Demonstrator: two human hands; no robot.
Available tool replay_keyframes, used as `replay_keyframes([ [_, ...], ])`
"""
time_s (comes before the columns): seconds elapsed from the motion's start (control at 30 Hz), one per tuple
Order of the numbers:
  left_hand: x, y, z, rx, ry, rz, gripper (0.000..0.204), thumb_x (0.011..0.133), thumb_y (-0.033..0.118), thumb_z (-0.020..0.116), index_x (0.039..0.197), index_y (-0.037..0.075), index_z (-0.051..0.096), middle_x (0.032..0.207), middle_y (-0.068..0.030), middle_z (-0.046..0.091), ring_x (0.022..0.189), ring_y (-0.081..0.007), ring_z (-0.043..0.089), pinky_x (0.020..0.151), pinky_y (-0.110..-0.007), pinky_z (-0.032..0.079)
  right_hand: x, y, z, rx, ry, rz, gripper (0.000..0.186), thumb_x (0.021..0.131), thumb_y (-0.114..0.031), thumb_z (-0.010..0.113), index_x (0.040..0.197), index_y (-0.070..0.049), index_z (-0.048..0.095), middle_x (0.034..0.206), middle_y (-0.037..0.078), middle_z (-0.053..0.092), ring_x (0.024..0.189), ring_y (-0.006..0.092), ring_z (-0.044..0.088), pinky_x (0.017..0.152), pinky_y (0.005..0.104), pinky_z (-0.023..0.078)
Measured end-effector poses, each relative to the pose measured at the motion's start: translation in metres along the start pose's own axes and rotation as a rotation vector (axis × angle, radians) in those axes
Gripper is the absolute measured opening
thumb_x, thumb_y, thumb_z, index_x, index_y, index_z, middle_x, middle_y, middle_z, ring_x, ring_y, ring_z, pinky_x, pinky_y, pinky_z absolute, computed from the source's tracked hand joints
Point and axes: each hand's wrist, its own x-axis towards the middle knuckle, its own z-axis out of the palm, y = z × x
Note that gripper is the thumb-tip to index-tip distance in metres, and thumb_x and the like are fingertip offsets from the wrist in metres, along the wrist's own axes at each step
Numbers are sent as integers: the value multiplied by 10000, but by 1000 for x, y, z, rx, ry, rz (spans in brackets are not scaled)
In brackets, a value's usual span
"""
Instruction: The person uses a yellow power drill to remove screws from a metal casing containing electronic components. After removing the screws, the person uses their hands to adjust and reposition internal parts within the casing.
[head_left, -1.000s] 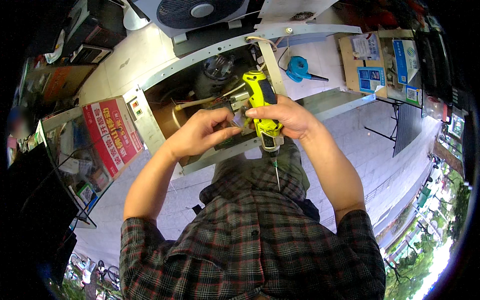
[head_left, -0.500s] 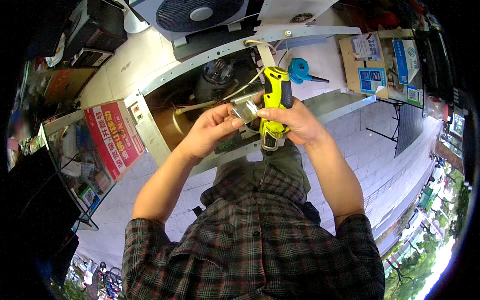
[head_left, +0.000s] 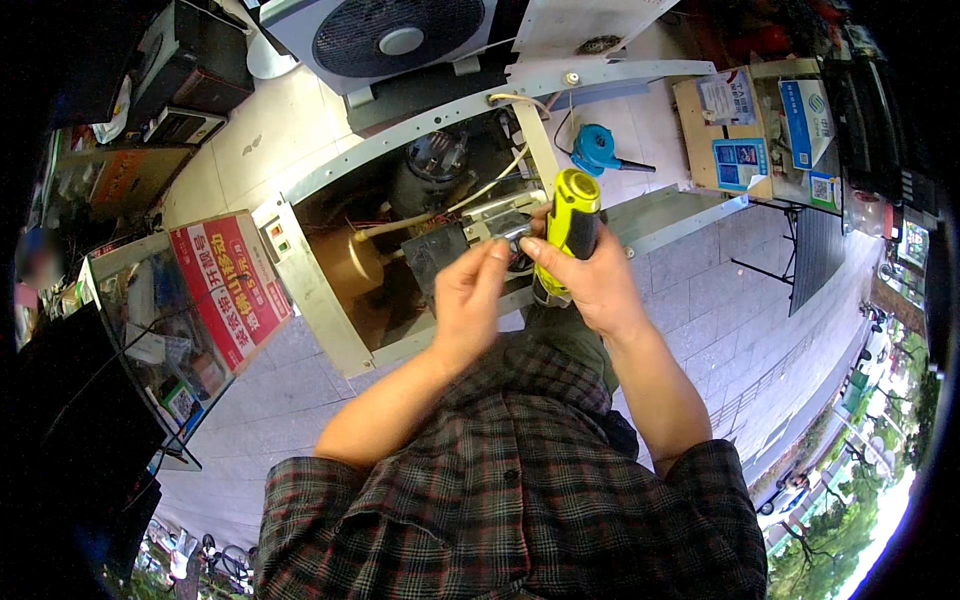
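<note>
My right hand (head_left: 590, 285) grips a yellow-and-black power drill (head_left: 570, 210), its thumb near a small shiny metal piece (head_left: 512, 226) in front of the drill. My left hand (head_left: 470, 290) is pinched beside that piece, its contents too small to make out. Beneath both is an open metal appliance housing (head_left: 350, 137), containing a black compressor (head_left: 425, 165), pipes, wires and a dark box (head_left: 430, 260). The drill's bit is hidden.
A blue blower (head_left: 593, 150) lies on the pale floor beyond the housing. A grey unit with a round fan (head_left: 400, 35) stands at the top. Glass display cases flank me, one with a red sign (head_left: 220, 290), the other with cardboard (head_left: 730, 130). A folding stand (head_left: 800, 250) is at the right.
The drill has tilted and moved lower, showing more of its rounded end. My left hand has moved right and turned, its fingertips drawing together. The clear shiny piece seen between my hands is less visible.
</note>
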Motion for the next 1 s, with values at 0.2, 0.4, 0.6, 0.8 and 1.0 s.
replay_keyframes([
  [0.2,6,-12,6,319,127,399,113,960,68,668,1004,-33,698,697,-25,563,627,-85,498,565,-258,400,6,8,7,260,3,14,346,879,-58,755,1191,-29,609,1069,27,641,1001,127,609,910,287,483],
  [0.4,10,4,-5,476,97,425,114,961,85,650,911,-17,668,692,-121,565,585,-233,531,558,-337,418,18,8,14,301,-7,-53,286,868,-53,761,1125,-29,637,1018,16,672,901,94,631,791,248,515],
  [0.6,7,7,-14,452,63,314,144,990,109,599,965,-16,668,709,-88,578,615,-172,538,585,-316,437,22,6,13,283,-44,-43,300,859,-42,759,1136,-30,641,1019,18,674,909,102,634,813,257,514],
  [0.8,52,-1,-64,577,250,254,332,966,229,679,1193,-6,623,802,-75,664,731,-127,605,674,-285,495,20,2,-3,312,0,-47,315,863,-37,753,1157,-32,641,1045,27,671,954,123,640,848,284,521],
  [1.0,110,1,-80,969,159,64,528,948,324,668,1307,-47,552,914,-263,711,796,-388,720,761,-429,555,16,4,-20,384,9,15,314,872,-34,740,1163,-42,623,1048,35,648,941,148,639,834,313,525],
])
